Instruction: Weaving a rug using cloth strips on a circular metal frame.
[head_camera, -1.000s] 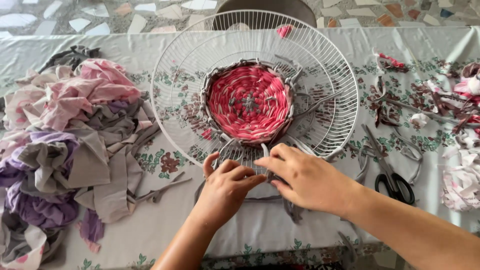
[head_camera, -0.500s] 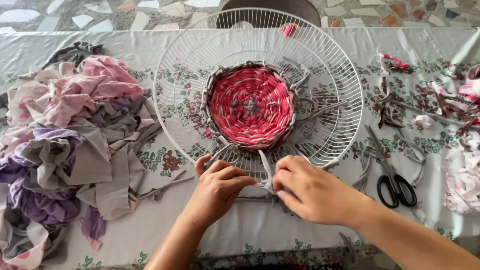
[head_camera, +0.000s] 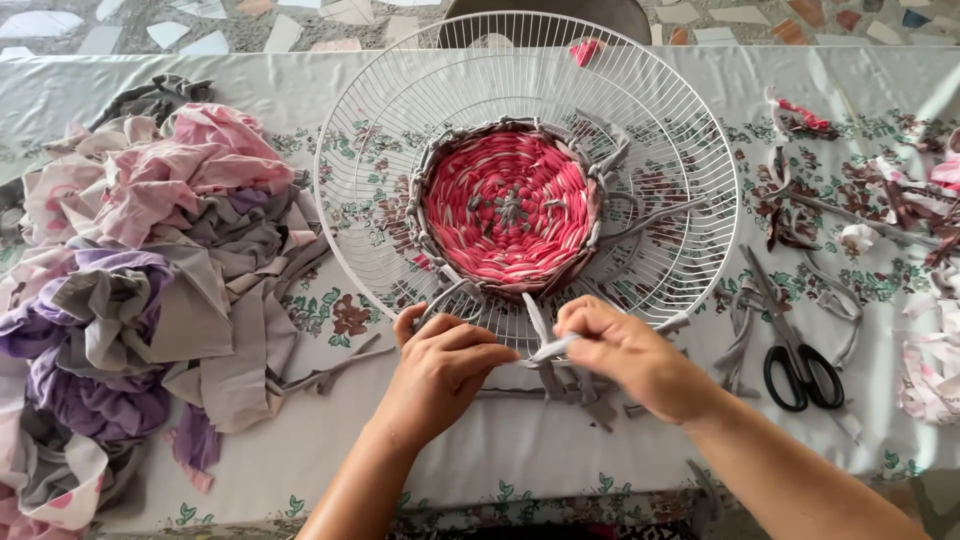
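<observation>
A round white wire fan guard (head_camera: 690, 150) lies flat on a table under a floral cloth. Pink and red fabric strips are woven into a disc (head_camera: 510, 205) at its centre, edged with grey strips. My left hand (head_camera: 440, 370) rests at the guard's near rim, fingers curled on a grey fabric strip (head_camera: 440, 300) that runs up to the weave. My right hand (head_camera: 625, 355) pinches another grey strip (head_camera: 545, 345) just beside it. More loose grey strip ends (head_camera: 585, 395) lie under both hands.
A heap of pink, purple and grey cloth (head_camera: 130, 270) fills the left side of the table. Black-handled scissors (head_camera: 795, 350) lie to the right of my right hand. Fabric scraps (head_camera: 880, 200) are scattered at the far right. Tiled floor shows beyond the table.
Both hands have shifted slightly toward me along the guard's near rim. My right hand has drawn the grey strip outward and now pinches it.
</observation>
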